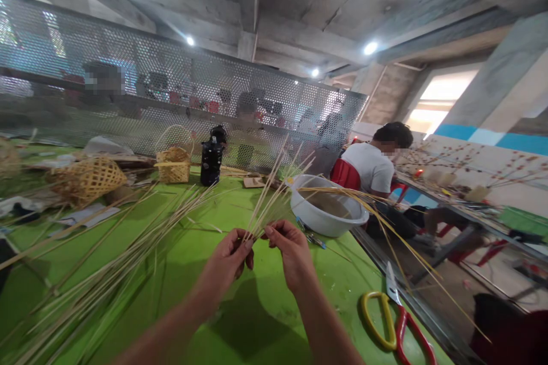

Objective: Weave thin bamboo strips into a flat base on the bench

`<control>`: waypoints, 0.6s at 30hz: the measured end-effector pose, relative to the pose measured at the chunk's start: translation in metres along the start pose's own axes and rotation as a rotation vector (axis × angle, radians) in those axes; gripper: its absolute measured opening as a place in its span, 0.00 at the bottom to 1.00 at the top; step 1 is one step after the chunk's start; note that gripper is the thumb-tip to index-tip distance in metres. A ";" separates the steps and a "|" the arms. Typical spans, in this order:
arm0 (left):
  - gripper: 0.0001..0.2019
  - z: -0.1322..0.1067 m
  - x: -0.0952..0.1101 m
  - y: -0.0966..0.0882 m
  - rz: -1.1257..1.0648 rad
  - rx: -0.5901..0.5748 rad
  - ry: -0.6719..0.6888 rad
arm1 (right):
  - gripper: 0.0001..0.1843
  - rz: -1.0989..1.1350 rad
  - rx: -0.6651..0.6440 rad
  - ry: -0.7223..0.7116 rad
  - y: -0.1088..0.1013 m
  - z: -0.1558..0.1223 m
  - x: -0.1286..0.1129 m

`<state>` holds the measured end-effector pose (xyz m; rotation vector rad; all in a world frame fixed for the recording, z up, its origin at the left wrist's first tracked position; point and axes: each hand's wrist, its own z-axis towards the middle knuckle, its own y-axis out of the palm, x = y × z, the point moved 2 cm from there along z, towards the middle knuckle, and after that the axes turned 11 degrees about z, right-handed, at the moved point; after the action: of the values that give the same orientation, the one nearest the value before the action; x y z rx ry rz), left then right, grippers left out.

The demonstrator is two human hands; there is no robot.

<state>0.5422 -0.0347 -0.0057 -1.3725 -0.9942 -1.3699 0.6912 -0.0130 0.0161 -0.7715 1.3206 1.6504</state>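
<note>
Several thin pale bamboo strips [270,193] fan upward and away from between my hands, above the green table. My left hand [236,251] is closed, its thumb and fingers pinching the lower ends of the strips. Close beside it, my right hand [287,245] is closed too, thumb and forefinger pinched at the base of the same bundle. The two hands nearly touch. My right hand's other fingers curl under and are partly hidden.
Long loose strips [141,253] lie on the left. Woven baskets [92,179] and a black bottle [211,159] stand behind. A white basin [327,213] holds water and strips. Scissors [391,319] lie at the right edge. A person [371,162] sits beyond.
</note>
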 end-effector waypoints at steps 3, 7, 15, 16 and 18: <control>0.18 -0.001 0.004 0.001 0.002 0.005 -0.005 | 0.11 -0.016 -0.014 -0.001 0.000 0.000 -0.001; 0.19 0.000 0.003 0.001 0.002 0.008 -0.004 | 0.12 -0.035 -0.021 0.012 0.001 -0.001 -0.002; 0.16 0.003 -0.004 -0.002 0.040 0.045 0.009 | 0.14 -0.079 -0.016 0.014 0.001 -0.001 -0.002; 0.16 0.002 -0.004 -0.001 0.046 0.043 0.013 | 0.14 -0.084 -0.015 0.020 0.001 -0.002 -0.002; 0.14 0.002 -0.005 -0.001 0.054 0.039 0.023 | 0.15 -0.089 -0.011 0.030 0.002 -0.002 -0.003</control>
<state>0.5413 -0.0318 -0.0101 -1.3424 -0.9569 -1.3170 0.6908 -0.0156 0.0190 -0.8521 1.2804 1.5821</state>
